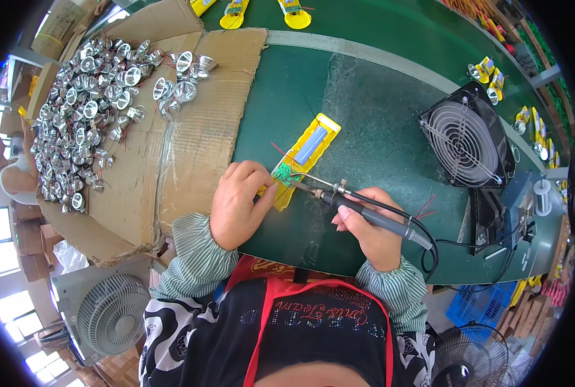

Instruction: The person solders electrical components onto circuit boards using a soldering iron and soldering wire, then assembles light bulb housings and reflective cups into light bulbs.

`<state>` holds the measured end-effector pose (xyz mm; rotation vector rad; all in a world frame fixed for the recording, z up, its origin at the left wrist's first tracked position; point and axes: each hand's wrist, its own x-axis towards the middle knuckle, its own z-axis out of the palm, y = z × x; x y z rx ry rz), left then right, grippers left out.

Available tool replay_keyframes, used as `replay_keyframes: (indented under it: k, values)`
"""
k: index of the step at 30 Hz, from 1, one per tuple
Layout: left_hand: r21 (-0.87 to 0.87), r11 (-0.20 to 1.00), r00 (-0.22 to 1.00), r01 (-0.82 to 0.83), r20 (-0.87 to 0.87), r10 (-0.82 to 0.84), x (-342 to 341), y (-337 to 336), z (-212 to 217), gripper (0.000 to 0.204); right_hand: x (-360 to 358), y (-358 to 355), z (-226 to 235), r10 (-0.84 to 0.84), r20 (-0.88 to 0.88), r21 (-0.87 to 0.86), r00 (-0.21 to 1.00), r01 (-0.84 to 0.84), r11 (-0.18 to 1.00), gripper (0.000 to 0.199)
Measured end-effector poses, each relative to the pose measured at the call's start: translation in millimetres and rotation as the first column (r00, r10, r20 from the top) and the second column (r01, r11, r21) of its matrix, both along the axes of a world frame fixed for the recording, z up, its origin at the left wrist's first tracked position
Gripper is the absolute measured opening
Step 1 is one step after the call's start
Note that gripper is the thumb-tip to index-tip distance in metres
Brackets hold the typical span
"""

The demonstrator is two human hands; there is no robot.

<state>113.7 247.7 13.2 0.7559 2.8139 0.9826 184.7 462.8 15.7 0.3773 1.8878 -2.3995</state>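
The left hand (236, 203) is beside the low end of a yellow case (318, 153) on the green table (281, 77). Its fingers are bent, and the thumb and fingertips are close together at the edge of a small green board (283, 173). I cannot tell if they pinch something there.

The right hand (379, 240) is wrapped around the gray handle of a soldering iron (390, 224). The iron points left, and its tip is right by the green board. A thin bent metal tube runs along the top of the iron and ends at the board too. It is too small to tell if the tip touches.

The yellow case lies on the table in front of the person, tilted so its top end leans to the right. A blue battery (310, 145) sits in it, just above the green board. A thin red wire (283, 152) sticks out to the left of the case.

On the left, a big pile of shiny cups (87, 109) is on a cardboard box (200, 142). A few more cups lie apart from the pile. A black fan (461, 138) stands on the right side of the table, with a white spool (542, 193) near it. At the far left is another person (19, 177) in a white top.
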Motion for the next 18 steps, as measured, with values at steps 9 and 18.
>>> replay_keyframes:
  k: [9, 18]
  values:
    - [-0.015, 1.0, 1.0, -0.003, -0.003, 0.003, -1.4, 1.9, 0.4, 0.008, -1.5, 1.8, -2.5, 0.025, 0.004, 0.053, 1.0, -0.025, 0.998, 0.016]
    - [-0.017, 1.0, 1.0, 0.0, -0.002, 0.0, -1.5, 2.7, 0.7, 0.008, 2.5, 9.0, 5.6, -0.022, -0.006, 0.006, 1.0, 0.022, 1.0, 0.016]
